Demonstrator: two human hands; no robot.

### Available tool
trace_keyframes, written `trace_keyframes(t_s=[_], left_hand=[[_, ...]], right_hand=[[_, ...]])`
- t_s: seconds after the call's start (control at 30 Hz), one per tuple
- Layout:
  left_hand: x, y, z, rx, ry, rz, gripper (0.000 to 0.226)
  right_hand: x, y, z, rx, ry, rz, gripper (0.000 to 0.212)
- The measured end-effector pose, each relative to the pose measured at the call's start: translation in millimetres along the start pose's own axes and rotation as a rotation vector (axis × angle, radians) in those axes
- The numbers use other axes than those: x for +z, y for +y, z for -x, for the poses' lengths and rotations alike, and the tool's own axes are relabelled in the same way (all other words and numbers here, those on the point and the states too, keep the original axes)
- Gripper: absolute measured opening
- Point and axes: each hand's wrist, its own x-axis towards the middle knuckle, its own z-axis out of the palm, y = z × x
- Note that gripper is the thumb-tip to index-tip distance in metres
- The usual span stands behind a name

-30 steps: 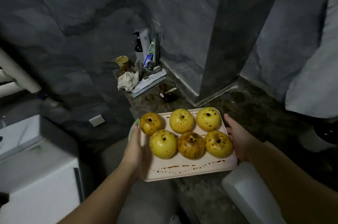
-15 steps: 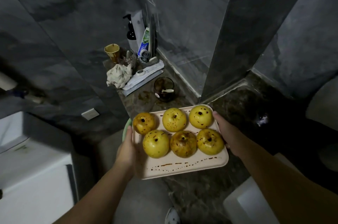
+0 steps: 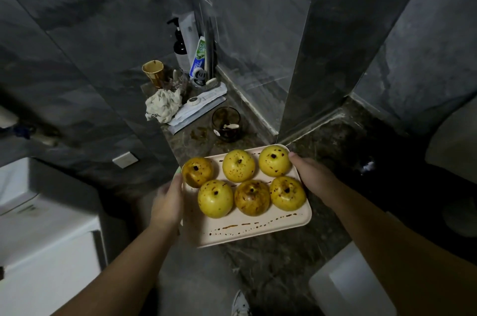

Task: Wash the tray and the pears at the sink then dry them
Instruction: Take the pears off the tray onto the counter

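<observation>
Brown-speckled yellow pears point(image 3: 238, 165) on a seemingly pale pink tray point(image 3: 258, 231).

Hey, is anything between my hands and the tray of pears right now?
No. Your left hand and right hand already grip the tray by its two short edges, with the six pears sitting between them. Nothing visible lies between either hand and the tray.

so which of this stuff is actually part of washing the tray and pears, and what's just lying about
Part of the job:
- tray, held by left hand and right hand
- six pears on it, e.g. front left pear

Just lying about:
- gold cup
- crumpled cloth
- toothpaste tube
- pump bottle
- dark glass
</observation>
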Motion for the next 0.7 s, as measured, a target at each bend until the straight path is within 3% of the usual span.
trace_keyframes(t_s=[0.1,0.2,0.27,0.37,0.47,0.7], left_hand=[[2.0,32.7,9.6,0.473,0.075,-0.305,0.087],[27.6,63.7,19.0,0.760,-0.135,-0.626,0.074],[49.7,77.7,22.8,0.813,-0.262,-0.892,0.081],[72.1,87.3,18.3,0.741,-0.353,-1.136,0.091],[79.6,90.0,7.3,0.692,-0.430,-1.246,0.093],[89.0,99.8,-8.5,0.778,-0.552,-1.440,0.091]], right_hand=[[-7.1,-16.0,0.9,-0.141,0.062,0.064,0.068],[-6.8,-30.1,3.7,-0.285,0.045,0.272,0.078],[-1.9,-34.5,5.6,-0.317,0.039,0.435,0.087],[7.4,-34.6,5.3,-0.308,0.029,0.570,0.094],[15.4,-32.0,2.1,-0.296,0.046,0.640,0.095],[26.1,-34.0,-4.7,-0.293,0.095,0.701,0.098]])
